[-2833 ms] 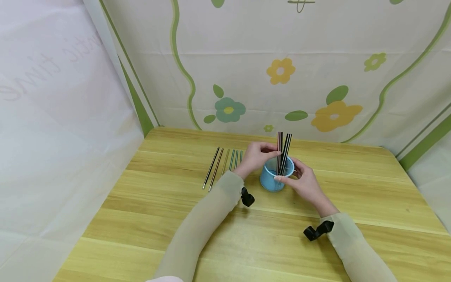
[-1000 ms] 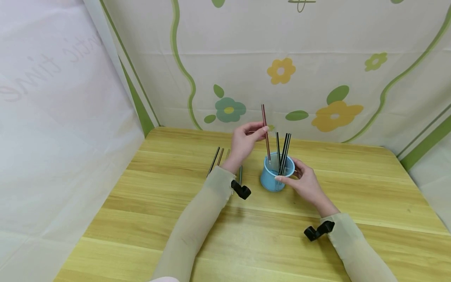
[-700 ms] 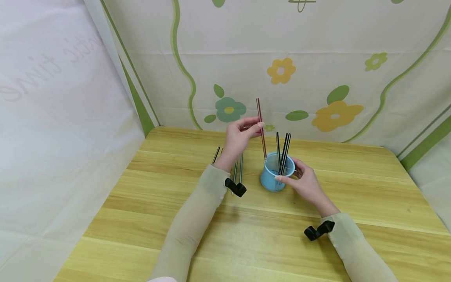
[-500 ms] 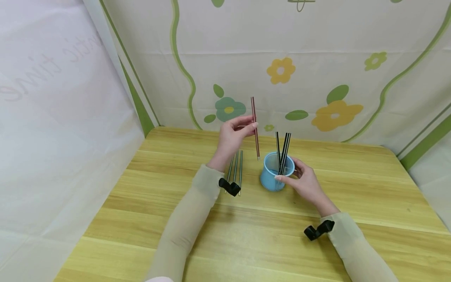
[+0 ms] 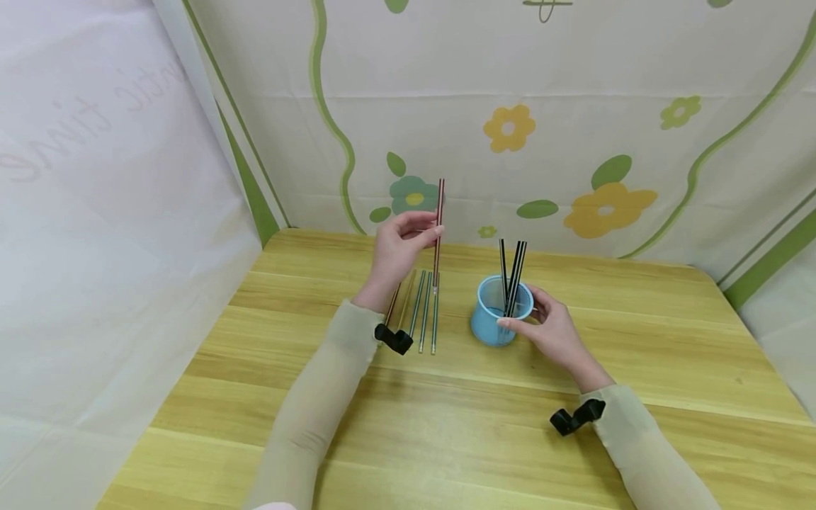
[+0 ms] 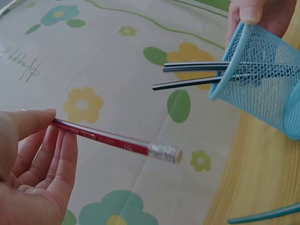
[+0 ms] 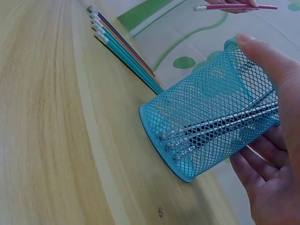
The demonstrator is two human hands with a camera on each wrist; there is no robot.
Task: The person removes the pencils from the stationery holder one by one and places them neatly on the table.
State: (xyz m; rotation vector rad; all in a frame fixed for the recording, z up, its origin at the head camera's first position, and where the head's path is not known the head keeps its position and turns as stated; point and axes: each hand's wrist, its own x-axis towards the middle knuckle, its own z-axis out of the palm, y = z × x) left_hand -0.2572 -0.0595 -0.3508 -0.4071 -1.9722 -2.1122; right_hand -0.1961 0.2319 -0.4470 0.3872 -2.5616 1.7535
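Observation:
My left hand [image 5: 398,248] pinches a red pencil [image 5: 438,234] between thumb and fingers, holding it upright above the row on the table. Its silver ferrule and eraser point down, as the left wrist view shows up close [image 6: 161,152]. My right hand [image 5: 551,326] grips the blue mesh pencil cup [image 5: 489,327] at its rim and side. Several black-and-white striped pencils [image 5: 518,273] lean inside the cup. Left of the cup lie several teal pencils [image 5: 425,312], a yellowish one [image 5: 406,301] and a brownish one [image 5: 392,304], partly behind my left wrist.
The wooden table [image 5: 484,439] carries everything. A white curtain [image 5: 574,85] with printed flowers hangs right behind its far edge, and another white sheet [image 5: 115,234] hangs at the left. Black wrist cameras [image 5: 576,416] sit on both sleeves.
My left hand has lifted the red pencil out of the cup and moved it left, over the row of pencils. The right hand stays on the cup, which has not moved.

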